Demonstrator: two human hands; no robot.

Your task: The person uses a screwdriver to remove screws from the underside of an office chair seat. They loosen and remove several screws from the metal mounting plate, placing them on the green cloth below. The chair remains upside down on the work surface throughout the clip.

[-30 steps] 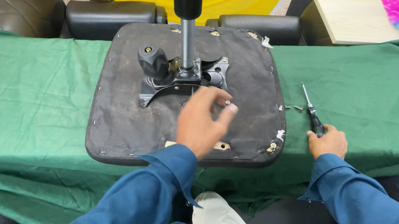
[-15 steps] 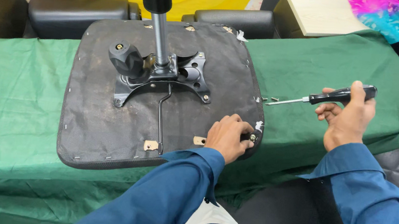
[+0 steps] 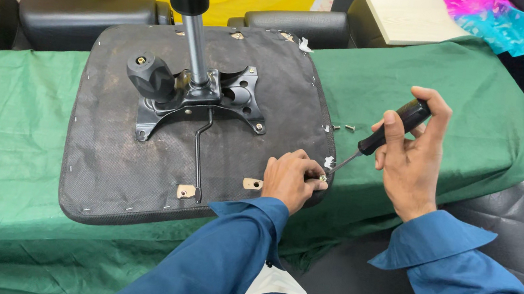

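The seat base (image 3: 140,151) is being carried at frame centre-left by the surface (image 3: 1,126); loose screws (image 3: 343,127) are lying right of it, a board (image 3: 408,11) at upper right.

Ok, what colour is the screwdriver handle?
Black. The right hand grips the screwdriver handle; the head view shows it clearly.
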